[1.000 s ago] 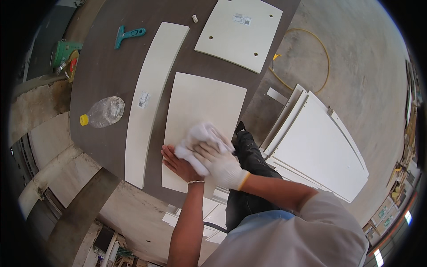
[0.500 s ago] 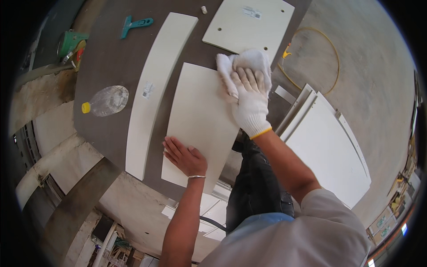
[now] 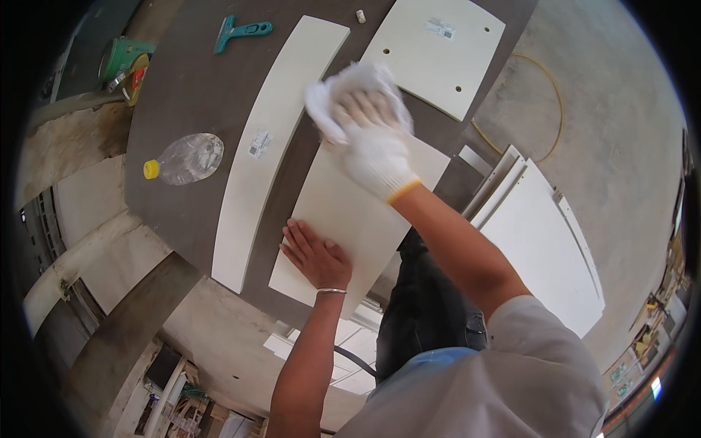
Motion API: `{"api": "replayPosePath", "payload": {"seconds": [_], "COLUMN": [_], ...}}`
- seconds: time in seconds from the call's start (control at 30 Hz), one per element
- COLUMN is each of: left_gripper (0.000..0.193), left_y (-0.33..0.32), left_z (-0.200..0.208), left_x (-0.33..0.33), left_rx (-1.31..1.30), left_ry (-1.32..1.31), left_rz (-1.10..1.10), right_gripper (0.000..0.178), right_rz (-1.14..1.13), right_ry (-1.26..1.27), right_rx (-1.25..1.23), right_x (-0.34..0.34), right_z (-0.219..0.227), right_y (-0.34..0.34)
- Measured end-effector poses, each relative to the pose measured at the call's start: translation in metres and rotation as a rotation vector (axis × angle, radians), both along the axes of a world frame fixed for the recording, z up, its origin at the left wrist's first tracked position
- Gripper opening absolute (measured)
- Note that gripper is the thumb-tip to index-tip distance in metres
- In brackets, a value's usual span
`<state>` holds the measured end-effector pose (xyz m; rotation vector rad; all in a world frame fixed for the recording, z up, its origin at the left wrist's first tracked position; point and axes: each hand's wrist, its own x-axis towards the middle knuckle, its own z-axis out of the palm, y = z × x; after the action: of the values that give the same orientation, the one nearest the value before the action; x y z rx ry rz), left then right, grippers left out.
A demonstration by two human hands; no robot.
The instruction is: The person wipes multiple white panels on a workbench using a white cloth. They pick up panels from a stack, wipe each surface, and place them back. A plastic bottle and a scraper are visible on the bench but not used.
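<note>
Two hands work over a cream panel (image 3: 372, 226), which lies flat near the edge of a dark table (image 3: 190, 95); the clock hours here are read from that panel's middle, with twelve toward the top of the view. At eight o'clock the bare left hand (image 3: 318, 257) rests palm down on the panel, its fingers spread slightly and pointing toward eleven, a metal bracelet (image 3: 331, 291) at the wrist. At twelve o'clock the right hand (image 3: 371, 146), in a white knit glove with a yellow cuff, lies over a white cloth (image 3: 358, 79), fingers extended; both are blurred. The cloth covers the panel's eleven o'clock corner and reaches past it. Whether it touches the neighbouring boards I cannot tell.

A long curved strip (image 3: 277, 109) with a label lies at ten o'clock, and beyond it, between nine and ten, a clear bottle (image 3: 191, 158) on its side, yellow cap outward. A teal scraper (image 3: 244, 31) lies at eleven, a small white plug (image 3: 361, 16) at twelve, and a board with holes (image 3: 445, 66) at one. Off the table, a yellow hose (image 3: 560, 109) loops at two and white panels (image 3: 544, 233) are stacked at three.
</note>
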<state>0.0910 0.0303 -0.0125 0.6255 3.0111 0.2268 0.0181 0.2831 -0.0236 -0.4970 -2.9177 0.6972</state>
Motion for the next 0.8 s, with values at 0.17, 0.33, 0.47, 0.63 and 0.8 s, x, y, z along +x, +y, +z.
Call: {"api": "replayPosePath", "payload": {"seconds": [0.17, 0.33, 0.47, 0.63, 0.8], "left_gripper": [0.073, 0.073, 0.072, 0.07, 0.072], "left_y": [-0.002, -0.003, -0.004, -0.004, -0.002], "left_z": [0.001, 0.001, -0.003, -0.003, 0.0], "left_x": [-0.001, 0.002, -0.002, 0.0, 0.001], "left_rx": [0.004, -0.017, -0.045, 0.014, 0.008], "left_ry": [-0.042, -0.031, 0.004, 0.019, 0.006], "left_rz": [0.015, -0.01, -0.035, -0.034, -0.031], "right_gripper": [0.062, 0.061, 0.07, 0.052, 0.047], "right_rz": [-0.252, -0.253, 0.114, 0.245, -0.176], "right_ry": [-0.184, -0.092, -0.288, -0.33, -0.024], "right_rx": [0.068, 0.14, -0.121, -0.372, -0.057], "right_x": [0.141, 0.127, 0.158, 0.175, 0.166], "right_z": [0.027, -0.007, 0.068, 0.057, 0.035], "right_y": [0.029, -0.011, -0.104, -0.045, -0.039]}}
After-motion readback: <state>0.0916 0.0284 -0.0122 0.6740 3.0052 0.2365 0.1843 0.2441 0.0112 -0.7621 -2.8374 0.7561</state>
